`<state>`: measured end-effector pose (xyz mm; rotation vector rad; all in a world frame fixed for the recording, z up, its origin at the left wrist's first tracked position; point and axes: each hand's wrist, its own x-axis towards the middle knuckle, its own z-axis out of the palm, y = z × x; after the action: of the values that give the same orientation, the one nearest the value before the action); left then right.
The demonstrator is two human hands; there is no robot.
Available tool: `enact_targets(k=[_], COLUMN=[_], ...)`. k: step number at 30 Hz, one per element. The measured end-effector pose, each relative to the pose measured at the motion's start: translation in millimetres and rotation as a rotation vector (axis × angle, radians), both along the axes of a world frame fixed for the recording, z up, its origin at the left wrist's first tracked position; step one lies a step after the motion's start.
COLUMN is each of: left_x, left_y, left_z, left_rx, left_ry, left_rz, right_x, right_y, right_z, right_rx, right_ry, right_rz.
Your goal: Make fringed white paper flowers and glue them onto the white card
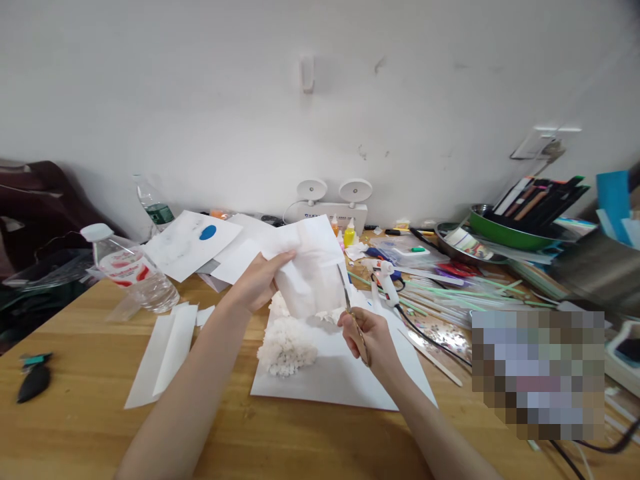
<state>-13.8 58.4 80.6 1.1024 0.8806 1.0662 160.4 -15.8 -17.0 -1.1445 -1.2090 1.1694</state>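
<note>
My left hand [265, 277] pinches a white sheet of paper [313, 267] by its left side and holds it up above the table. In my right hand [367, 330] is a pair of scissors [349, 300], its blades at the sheet's right edge. Whether the blades are apart is too small to tell. Below lies a larger white sheet [340, 377], flat on the wood. On its left part rests a heap of white, fluffy crumpled pieces [287, 347], partly behind the held paper.
Left stand a water bottle [133, 267], folded paper [165, 353] and a black object [35, 380]. Behind are sheets with a blue spot [207, 233]. Right lie a glue gun [383, 277], a wooden stick [433, 360], plastic sticks and a green bowl [520, 227] of pens.
</note>
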Motion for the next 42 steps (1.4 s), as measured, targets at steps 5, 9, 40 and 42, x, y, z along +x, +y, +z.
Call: enact_targets(k=[5, 9, 40, 42], left_x=[2.9, 2.6, 9.3, 9.9], left_y=[-1.3, -2.5, -9.1, -9.9], left_z=[-0.6, -0.4, -0.4, -1.2], left_rx=[-0.025, -0.043, 0.049, 0.078], left_ry=[0.007, 0.016, 0.126, 0.148], left_rz=[-0.04, -0.06, -0.193, -0.183], right_x=[1.6, 3.6, 3.5, 3.7], right_y=[-0.2, 1.5, 0.8, 1.3], right_z=[0.1, -1.7, 14.8, 13.7], right_rx=[0.071, 0.071, 0.053, 0.042], right_ry=[0.002, 0.015, 0.067, 0.073], right_rz=[0.031, 0.039, 0.085, 0.071])
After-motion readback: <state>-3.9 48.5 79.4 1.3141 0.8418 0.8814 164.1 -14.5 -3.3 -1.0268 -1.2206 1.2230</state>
